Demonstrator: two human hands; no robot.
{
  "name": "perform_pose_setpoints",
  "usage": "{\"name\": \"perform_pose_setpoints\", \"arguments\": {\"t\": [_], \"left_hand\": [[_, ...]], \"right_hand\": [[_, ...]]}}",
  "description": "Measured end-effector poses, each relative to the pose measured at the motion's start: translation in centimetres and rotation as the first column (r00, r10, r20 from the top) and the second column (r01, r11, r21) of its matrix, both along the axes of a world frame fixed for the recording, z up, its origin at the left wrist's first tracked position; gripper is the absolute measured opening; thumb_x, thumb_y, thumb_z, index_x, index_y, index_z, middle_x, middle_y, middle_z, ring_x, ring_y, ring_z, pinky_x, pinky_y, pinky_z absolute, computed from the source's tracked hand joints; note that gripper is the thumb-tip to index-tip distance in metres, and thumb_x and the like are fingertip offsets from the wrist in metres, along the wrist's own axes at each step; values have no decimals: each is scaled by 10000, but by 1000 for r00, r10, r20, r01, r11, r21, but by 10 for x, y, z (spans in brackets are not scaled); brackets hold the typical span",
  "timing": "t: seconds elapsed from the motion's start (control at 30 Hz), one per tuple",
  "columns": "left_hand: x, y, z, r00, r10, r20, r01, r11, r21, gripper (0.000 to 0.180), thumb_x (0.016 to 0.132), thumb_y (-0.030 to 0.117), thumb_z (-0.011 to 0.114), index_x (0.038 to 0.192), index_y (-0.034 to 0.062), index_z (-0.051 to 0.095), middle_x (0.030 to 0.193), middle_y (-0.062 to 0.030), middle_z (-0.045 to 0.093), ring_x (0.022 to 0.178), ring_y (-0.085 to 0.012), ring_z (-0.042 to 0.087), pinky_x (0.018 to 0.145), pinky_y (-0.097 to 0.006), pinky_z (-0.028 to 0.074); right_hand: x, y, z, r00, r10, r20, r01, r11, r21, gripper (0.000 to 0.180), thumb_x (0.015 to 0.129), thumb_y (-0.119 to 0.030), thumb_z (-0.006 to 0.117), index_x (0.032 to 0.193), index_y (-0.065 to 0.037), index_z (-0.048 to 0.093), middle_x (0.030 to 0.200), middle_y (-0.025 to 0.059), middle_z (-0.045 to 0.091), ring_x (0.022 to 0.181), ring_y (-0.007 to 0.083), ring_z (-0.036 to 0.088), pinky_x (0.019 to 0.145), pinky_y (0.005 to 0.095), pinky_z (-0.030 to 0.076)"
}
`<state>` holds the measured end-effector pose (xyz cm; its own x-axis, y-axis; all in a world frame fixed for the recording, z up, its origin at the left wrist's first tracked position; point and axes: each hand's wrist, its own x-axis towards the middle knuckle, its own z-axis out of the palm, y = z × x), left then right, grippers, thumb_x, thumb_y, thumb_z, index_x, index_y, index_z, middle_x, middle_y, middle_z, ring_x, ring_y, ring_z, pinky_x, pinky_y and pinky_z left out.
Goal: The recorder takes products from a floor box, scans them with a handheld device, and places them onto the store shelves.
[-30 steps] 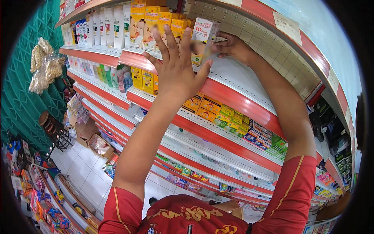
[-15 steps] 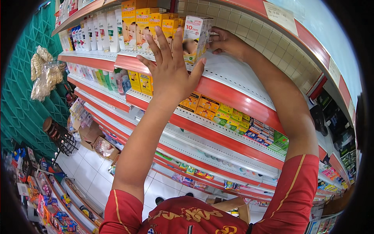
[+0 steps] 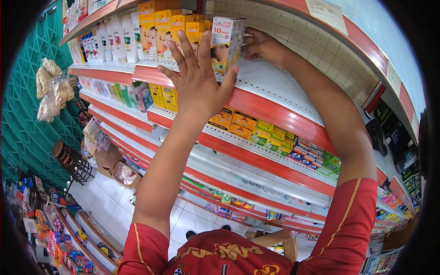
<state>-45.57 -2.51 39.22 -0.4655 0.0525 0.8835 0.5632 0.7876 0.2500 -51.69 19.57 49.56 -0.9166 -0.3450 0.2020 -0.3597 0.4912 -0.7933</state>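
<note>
On the upper shelf (image 3: 279, 89) stands a white and yellow box (image 3: 222, 43) with a baby picture, at the right end of a row of yellow boxes (image 3: 162, 34). My left hand (image 3: 199, 85) is raised in front of these boxes, fingers spread and palm toward them, partly hiding them. My right hand (image 3: 262, 45) reaches in from the right, its fingers bent at the side of the white and yellow box and the like boxes behind it. The fingertips touch or nearly touch that side; nothing is seen gripped in them.
White tubes (image 3: 120, 39) stand left of the yellow boxes. The shelf below holds small orange boxes (image 3: 238, 123) and green-yellow boxes (image 3: 270, 137). Red shelf edges jut toward me. Open cartons (image 3: 123, 174) sit on the tiled floor; a bag of pale goods (image 3: 57, 89) hangs far left.
The view has shifted slightly. Both hands keep nearly the same places, and the white and yellow box stays beside my right fingers.
</note>
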Motion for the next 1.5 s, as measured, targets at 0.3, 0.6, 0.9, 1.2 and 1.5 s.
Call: {"name": "perform_pose_setpoints", "arguments": {"t": [0.3, 0.6, 0.9, 1.2, 1.5], "left_hand": [[0, 0, 0, 1000, 0, -2, 0, 1000, 8, 921, 944, 563, 615, 1639, 202, 131, 1679, -297, -21, 1530, -560, -58, 1061, -855, 80], [-2, 0, -2, 1000, -10, -20, 11, 1000, 18, 921, 944, 569, 614, 1636, 191, 138, 1677, -303, -6, 1536, -549, -42, 1050, -865, 76], [-1, 0, -1, 1000, -6, -6, 6, 1000, 16, 917, 942, 571, 614, 1632, 179, 154, 1679, -294, 19, 1544, -534, -21, 1062, -856, 68], [-1, 0, -1, 1000, -9, 1, 9, 1000, 20, 917, 939, 561, 622, 1630, 169, 164, 1681, -288, 30, 1545, -530, -21, 1067, -852, 74], [1, 1, -1, 1000, -22, -5, 23, 999, 28, 898, 945, 554, 619, 1627, 166, 182, 1681, -286, 39, 1544, -534, -15, 1065, -852, 71]], "right_hand": [[-1, -1, -1, 1000, 3, -6, -3, 1000, 1, 840, 874, -108, 701, 1598, -78, 277, 1389, 91, 578, 1143, 154, 613, 937, 300, 519], [1, -2, 0, 999, -30, -34, 32, 998, 52, 810, 868, -135, 721, 1578, -103, 333, 1341, 69, 577, 1166, 153, 604, 955, 305, 515], [0, -1, -1, 999, -32, -22, 33, 998, 49, 788, 880, -148, 703, 1576, -113, 334, 1357, 61, 572, 1185, 146, 608, 960, 306, 511], [2, -3, -2, 999, -23, -30, 25, 998, 54, 803, 883, -177, 708, 1581, -88, 319, 1356, 65, 584, 1166, 140, 607, 950, 300, 511], [4, -4, -2, 998, -28, -51, 30, 999, 45, 803, 880, -177, 705, 1579, -86, 321, 1327, 69, 602, 1155, 151, 611, 933, 303, 514]]}}
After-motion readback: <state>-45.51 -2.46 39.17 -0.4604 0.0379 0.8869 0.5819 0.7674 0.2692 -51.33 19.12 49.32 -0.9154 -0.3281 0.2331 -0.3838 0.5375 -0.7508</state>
